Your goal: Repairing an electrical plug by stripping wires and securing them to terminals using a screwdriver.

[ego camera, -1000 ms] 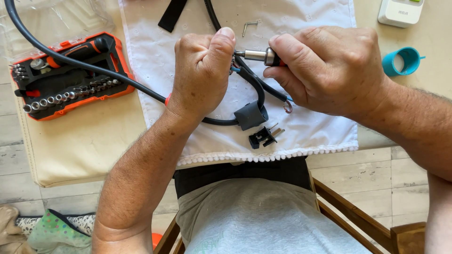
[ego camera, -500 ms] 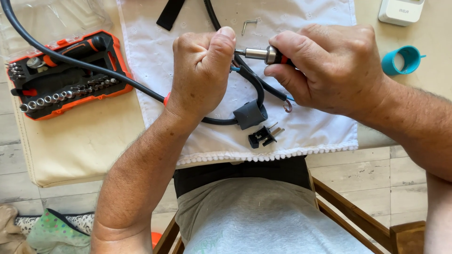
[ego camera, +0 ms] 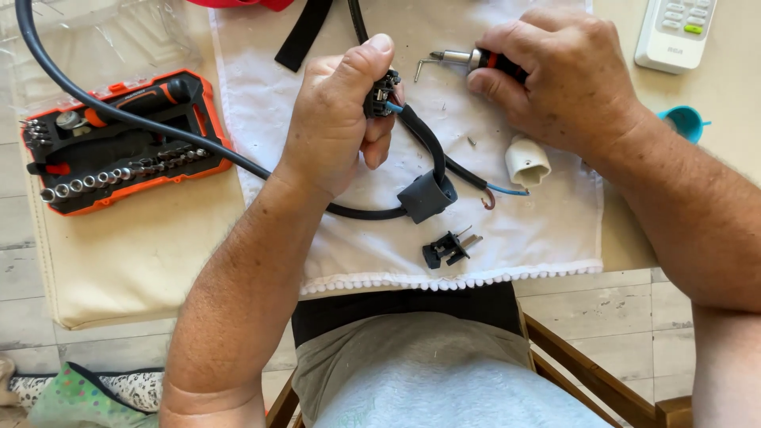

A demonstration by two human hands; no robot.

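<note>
My left hand [ego camera: 341, 119] grips a small black plug insert [ego camera: 384, 91] at the end of a thick black cable [ego camera: 182, 139], with a blue wire [ego camera: 394, 107] coming out of it. My right hand [ego camera: 563, 79] holds a screwdriver [ego camera: 476, 59] with a black and red handle, its metal tip pointing left, apart from the insert. A black plug housing [ego camera: 428, 196] sits on the cable below. A white plug cap [ego camera: 527, 161] and a black pin piece [ego camera: 449, 247] lie on the white cloth [ego camera: 555, 230].
An orange and black tool case [ego camera: 119, 143] with bits and sockets lies at the left on a cream mat [ego camera: 135, 261]. A white remote [ego camera: 674, 32] and a teal cup [ego camera: 683, 123] are at the right. A black strap [ego camera: 301, 32] lies at the top.
My right hand has drawn the screwdriver up and to the right, away from the plug insert. The white plug cap is now uncovered below it.
</note>
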